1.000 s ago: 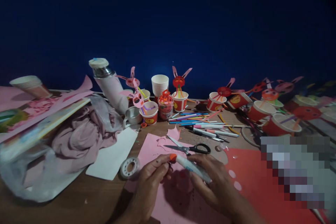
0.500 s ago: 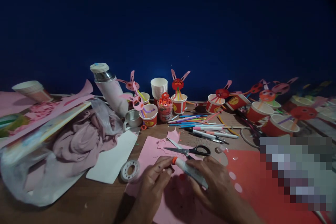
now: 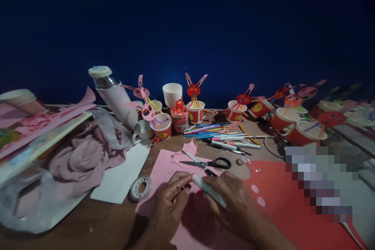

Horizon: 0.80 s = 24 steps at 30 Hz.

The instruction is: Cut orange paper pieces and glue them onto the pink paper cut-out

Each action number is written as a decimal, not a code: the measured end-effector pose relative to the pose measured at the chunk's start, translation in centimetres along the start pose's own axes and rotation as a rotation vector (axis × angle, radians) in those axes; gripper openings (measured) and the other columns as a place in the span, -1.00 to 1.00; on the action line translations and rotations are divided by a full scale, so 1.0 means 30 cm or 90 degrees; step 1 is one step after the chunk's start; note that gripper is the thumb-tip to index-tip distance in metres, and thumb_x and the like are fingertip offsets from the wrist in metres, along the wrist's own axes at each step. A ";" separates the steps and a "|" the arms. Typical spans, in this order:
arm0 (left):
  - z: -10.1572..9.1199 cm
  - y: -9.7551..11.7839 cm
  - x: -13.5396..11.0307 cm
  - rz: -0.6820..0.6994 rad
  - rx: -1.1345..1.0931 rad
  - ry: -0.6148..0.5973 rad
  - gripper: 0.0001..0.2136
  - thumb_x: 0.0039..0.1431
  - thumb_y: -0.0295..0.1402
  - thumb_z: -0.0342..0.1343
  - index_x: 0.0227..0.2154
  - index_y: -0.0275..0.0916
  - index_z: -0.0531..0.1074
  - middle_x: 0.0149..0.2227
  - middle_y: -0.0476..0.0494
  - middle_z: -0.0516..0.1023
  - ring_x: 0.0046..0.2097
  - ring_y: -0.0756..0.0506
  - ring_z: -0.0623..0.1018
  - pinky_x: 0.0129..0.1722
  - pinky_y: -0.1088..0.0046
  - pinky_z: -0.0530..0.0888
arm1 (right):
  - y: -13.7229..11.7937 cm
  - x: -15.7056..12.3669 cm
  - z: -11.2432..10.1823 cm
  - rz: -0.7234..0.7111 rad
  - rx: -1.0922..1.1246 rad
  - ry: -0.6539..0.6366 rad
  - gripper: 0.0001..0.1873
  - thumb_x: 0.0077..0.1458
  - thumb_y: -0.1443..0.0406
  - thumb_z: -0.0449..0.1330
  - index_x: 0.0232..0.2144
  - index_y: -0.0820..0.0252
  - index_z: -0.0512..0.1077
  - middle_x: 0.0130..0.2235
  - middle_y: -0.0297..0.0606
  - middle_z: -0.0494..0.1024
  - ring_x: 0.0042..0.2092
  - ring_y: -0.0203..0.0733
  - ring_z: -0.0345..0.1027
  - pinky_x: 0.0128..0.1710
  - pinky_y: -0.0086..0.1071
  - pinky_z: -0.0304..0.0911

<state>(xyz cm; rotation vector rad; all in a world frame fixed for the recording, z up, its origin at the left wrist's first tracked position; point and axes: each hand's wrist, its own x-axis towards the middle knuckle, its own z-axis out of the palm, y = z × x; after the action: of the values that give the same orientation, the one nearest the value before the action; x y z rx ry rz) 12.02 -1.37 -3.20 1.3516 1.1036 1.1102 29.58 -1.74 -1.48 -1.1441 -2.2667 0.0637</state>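
Observation:
In my right hand (image 3: 231, 193) lies a slim pale glue bottle (image 3: 206, 189) with an orange tip, angled up to the left. My left hand (image 3: 172, 195) is closed in a pinch at that tip; whatever small piece it may hold is hidden by the fingers. Both hands hover over a sheet of pink paper (image 3: 158, 174). Just beyond them rest open scissors (image 3: 205, 164) with black handles, beside cut pink scraps (image 3: 190, 147). A roll of tape (image 3: 141, 188) lies left of my left hand.
Pens and pipe cleaners (image 3: 216, 133) are spread behind the scissors. Red paper cups (image 3: 195, 112) with paper animal heads line the back. A flask (image 3: 115, 97), a metal mug (image 3: 143, 132) and a cloth bundle (image 3: 84, 156) stand left. Red paper (image 3: 281, 199) with pink discs lies right.
The whole view has shifted slightly, so the table's things sit further left and higher. My left fingertips now cover more of the glue bottle's orange tip. Both hands keep nearly the same pose.

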 end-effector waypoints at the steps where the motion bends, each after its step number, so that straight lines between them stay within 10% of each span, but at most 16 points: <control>1: 0.000 0.002 0.001 0.006 0.004 -0.003 -0.75 0.04 -0.46 0.01 -0.25 -0.19 0.52 -0.24 -0.13 0.45 -0.21 -0.08 0.44 -0.22 0.48 0.38 | 0.002 -0.002 0.003 0.001 0.003 0.000 -0.73 0.02 0.40 0.04 -0.18 0.15 0.34 -0.39 -0.22 0.53 -0.41 -0.16 0.35 -0.45 -0.33 0.25; 24: -0.015 -0.001 -0.001 0.104 0.136 -0.023 -0.68 0.05 -0.56 -0.08 -0.25 -0.18 0.51 -0.25 -0.15 0.49 -0.17 -0.11 0.45 -0.19 0.41 0.39 | 0.008 -0.009 -0.008 0.047 0.078 -0.004 -0.76 0.08 0.34 0.03 -0.17 0.16 0.35 -0.30 -0.18 0.54 -0.34 -0.17 0.41 -0.36 -0.33 0.28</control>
<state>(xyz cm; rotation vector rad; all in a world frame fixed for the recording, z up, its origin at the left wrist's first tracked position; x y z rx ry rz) 11.58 -1.33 -3.21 1.6467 1.1262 1.1040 30.00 -1.82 -1.48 -1.1628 -2.1930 0.2318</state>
